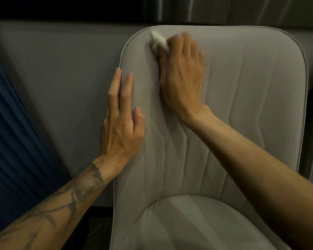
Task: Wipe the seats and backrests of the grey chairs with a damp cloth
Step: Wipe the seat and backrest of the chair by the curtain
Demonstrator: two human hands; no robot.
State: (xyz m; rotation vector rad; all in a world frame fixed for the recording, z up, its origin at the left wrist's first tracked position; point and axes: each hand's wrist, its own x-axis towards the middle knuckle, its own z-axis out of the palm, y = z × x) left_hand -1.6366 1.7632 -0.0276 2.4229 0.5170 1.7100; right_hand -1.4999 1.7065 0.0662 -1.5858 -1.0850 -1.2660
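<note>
Against one grey chair backrest point(242, 87), right hand point(182, 74) flat pressing one white cloth point(158, 41), left hand point(122, 127) flat, empty

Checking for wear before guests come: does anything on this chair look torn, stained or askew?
Nothing stands out. The backrest and seat look intact, though the picture is dim; the right hand presses the cloth near its top.
</note>
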